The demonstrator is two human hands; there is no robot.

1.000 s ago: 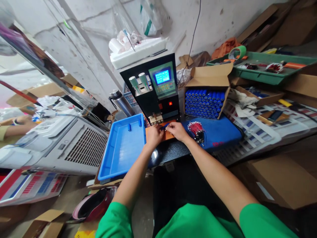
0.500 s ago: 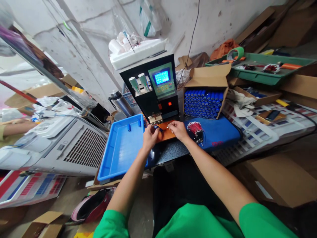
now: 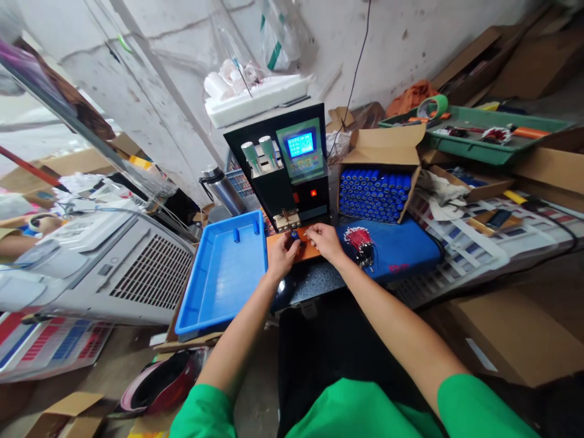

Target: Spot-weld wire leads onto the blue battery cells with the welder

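Note:
My left hand is closed on a blue cell over the orange board, just below the metal electrodes of a black machine with a lit screen. Close to its right, my right hand pinches something too small to make out. A bundle of red and black wires lies on the blue surface to the right. Beyond it stands an open carton packed with blue cells. Two blue cells rest in the blue tray at the left.
A steel flask stands behind the tray. At the right are a green tray with tape and wires, and white crates. A grey slatted appliance is at the left, near another person's arm.
My left hand has shifted slightly right, and the blue cell in it now shows end-up near the electrodes. The view has shifted slightly. At the far left, the other person's arm has moved.

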